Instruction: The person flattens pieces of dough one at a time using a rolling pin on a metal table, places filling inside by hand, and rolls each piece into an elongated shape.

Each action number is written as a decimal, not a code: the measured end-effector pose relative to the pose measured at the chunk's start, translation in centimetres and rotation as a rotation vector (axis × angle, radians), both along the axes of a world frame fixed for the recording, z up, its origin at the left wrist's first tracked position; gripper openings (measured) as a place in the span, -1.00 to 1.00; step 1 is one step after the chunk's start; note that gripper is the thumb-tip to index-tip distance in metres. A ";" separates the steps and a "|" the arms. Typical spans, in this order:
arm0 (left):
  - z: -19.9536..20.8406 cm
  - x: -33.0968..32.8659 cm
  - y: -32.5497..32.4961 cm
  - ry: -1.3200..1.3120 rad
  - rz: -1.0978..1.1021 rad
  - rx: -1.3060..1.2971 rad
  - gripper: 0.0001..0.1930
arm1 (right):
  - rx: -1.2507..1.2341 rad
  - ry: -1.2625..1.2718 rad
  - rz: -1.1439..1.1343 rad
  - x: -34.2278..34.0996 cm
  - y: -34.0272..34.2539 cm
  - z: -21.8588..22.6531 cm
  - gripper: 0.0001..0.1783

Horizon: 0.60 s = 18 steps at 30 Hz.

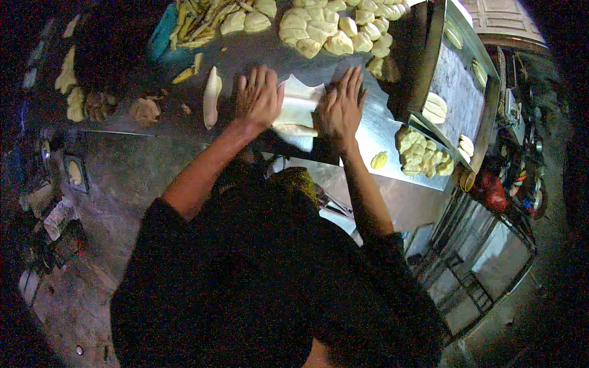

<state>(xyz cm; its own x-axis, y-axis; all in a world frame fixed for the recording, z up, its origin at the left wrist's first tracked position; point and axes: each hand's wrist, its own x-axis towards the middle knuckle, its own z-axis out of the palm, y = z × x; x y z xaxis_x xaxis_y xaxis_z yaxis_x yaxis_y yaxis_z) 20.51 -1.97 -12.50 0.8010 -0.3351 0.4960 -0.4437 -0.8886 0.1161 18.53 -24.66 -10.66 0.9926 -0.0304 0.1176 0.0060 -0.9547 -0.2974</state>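
On the metal tabletop (374,92), my left hand (259,101) lies flat with its fingers stretched forward. Across from it my right hand (341,110) is also flat, fingers pointing away from me. Between the two palms is a pale, thin sheet of dough (296,127), with an uneven far edge and shiny bands across it. Both hands touch its sides; how much of it lies under them is hidden. A long rolled dough piece (211,98) rests just left of my left hand. Near my right forearm sits a small yellow dab (379,161).
Many dough balls (319,27) are heaped at the far side, beside yellowish strips (199,24) by a teal container (163,37). At the right, a metal tray (451,80) holds several rolled dough pieces. A dough pile (420,152) stands at the near right corner.
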 end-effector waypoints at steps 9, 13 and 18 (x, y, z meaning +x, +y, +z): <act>-1.4 10.5 -3.3 0.001 0.295 -0.146 -0.70 | -0.331 -0.149 -0.215 9.6 -3.2 -4.0 -0.23; -3.7 11.8 -3.8 -0.309 0.096 -0.223 -0.69 | -0.203 -0.117 -0.480 12.9 -3.5 -4.3 -0.09; -1.9 6.2 -2.2 0.202 -0.134 -0.408 -0.67 | 0.143 -0.240 -0.276 9.6 -1.7 -2.6 -0.14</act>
